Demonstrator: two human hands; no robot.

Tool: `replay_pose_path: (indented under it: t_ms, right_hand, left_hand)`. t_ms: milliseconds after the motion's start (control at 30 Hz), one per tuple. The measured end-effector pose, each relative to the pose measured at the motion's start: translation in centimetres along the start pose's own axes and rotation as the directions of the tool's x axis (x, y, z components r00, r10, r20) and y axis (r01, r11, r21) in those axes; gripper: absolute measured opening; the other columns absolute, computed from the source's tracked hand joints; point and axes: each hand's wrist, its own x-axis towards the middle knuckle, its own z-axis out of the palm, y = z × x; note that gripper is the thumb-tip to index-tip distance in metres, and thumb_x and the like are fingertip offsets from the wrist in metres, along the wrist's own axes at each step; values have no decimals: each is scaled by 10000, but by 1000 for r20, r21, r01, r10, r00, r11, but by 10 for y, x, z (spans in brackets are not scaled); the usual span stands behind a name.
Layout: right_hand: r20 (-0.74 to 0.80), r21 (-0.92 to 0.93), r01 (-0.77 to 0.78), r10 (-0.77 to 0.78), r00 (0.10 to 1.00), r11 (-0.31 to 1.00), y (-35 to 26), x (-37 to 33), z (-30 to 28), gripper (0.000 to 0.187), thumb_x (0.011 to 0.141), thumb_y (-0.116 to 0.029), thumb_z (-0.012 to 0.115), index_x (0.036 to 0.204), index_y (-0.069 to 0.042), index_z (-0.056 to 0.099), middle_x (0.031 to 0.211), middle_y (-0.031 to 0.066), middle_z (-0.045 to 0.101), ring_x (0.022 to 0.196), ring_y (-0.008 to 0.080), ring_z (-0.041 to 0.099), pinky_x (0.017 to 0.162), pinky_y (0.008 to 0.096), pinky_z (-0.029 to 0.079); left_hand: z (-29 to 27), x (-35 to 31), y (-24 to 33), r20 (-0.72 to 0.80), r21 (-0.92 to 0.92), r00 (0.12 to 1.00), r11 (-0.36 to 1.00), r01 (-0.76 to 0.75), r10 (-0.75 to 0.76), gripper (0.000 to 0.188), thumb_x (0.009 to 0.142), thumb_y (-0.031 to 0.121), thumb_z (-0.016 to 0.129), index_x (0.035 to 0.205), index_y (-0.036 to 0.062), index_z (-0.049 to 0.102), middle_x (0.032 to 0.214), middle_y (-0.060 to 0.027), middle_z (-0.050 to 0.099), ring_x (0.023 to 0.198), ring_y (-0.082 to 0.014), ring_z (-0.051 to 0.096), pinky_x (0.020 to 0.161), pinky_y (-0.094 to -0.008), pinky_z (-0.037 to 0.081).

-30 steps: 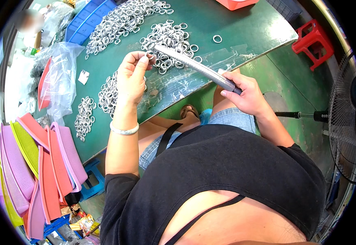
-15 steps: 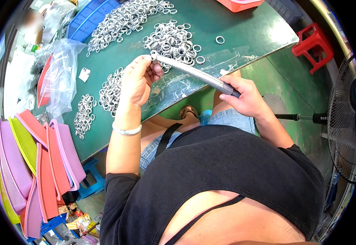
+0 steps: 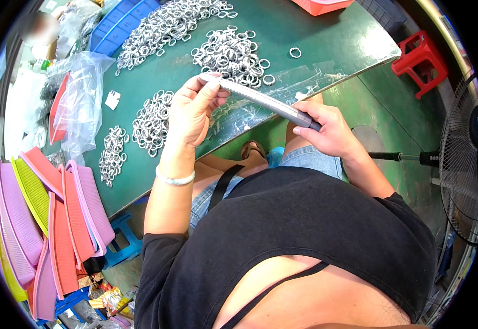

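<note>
A tapered silver ring mandrel (image 3: 258,97) with a dark handle slants across the front edge of the table. My right hand (image 3: 327,129) is wrapped round the handle end. At the thin far end, my left hand (image 3: 198,104) is closed, thumb and fingers pinched about the tip. Whether a ring sits inside that pinch is hidden. Just beyond the tip lies a heap of silver rings (image 3: 231,55) on the green table. Two smaller ring piles, one larger (image 3: 152,123) and one smaller (image 3: 114,155), lie left of my left hand.
Another long ring heap (image 3: 165,30) spreads beside a blue crate (image 3: 121,24). One lone ring (image 3: 295,52) lies apart. Clear plastic bags (image 3: 85,104) and stacked coloured baskets (image 3: 47,219) are at left. On the right stand a red stool (image 3: 421,63) and a fan (image 3: 464,159).
My left hand has shifted slightly right along the mandrel, its thumb now over the thin end. A small silvery loop seen at the tip before is now covered. The right hand stays about still.
</note>
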Motion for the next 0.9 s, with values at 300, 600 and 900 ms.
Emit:
replay_pose_path:
  t_ms: [300,600,900]
  right_hand:
    - [-60,-57,87,-90,994,995,-1,5,8,349,693,-12,678,1018,15,553,821,133,588,707,219,595,623,294,464]
    - [-61,-91,139,-145,988,986,-1,4,7,364,685,-9,682,1022,19,549,819,138,586,696,233,596,613,295,466]
    - [-73,-89,146,-153,986,985,-1,4,8,368,680,3,684,1022,15,548,815,135,583,693,235,597,608,295,465]
  left_hand:
    - [16,-9,-20,-6,-90,1000,996,22,-23,226,838,78,595,1045,-10,571,881,-71,619,749,-142,580,682,-259,464]
    - [11,-15,-18,70,-135,998,991,18,-9,234,840,55,585,1062,-20,576,904,-62,618,752,-134,560,683,-256,453]
    - [11,-12,-25,20,-131,999,990,-46,49,217,842,60,584,1044,-19,573,891,-64,611,730,-126,543,674,-249,440]
